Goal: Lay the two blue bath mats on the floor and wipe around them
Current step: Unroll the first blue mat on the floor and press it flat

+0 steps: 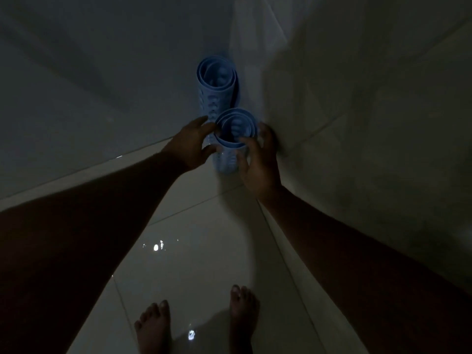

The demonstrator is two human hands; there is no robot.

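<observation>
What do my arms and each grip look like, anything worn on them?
The left arm and right arm are bare, with no sleeves in view. No glove on the left grip or right grip, and no watch or band at either wrist. Too dim to rule out rings.

arms: outstretched | left hand [190, 145]: grips mat roll [227, 159] | right hand [258, 160]: same

The room is dim. A glossy pale tiled floor [204, 264] with thin dark grout lines carries a few small bright specks of reflected light [155, 247]. A smooth grey-white left wall [89, 85] and a pale tiled right wall [370, 85] rise from it and meet in a corner, where a lighter white strip [255, 34] runs upward.
</observation>
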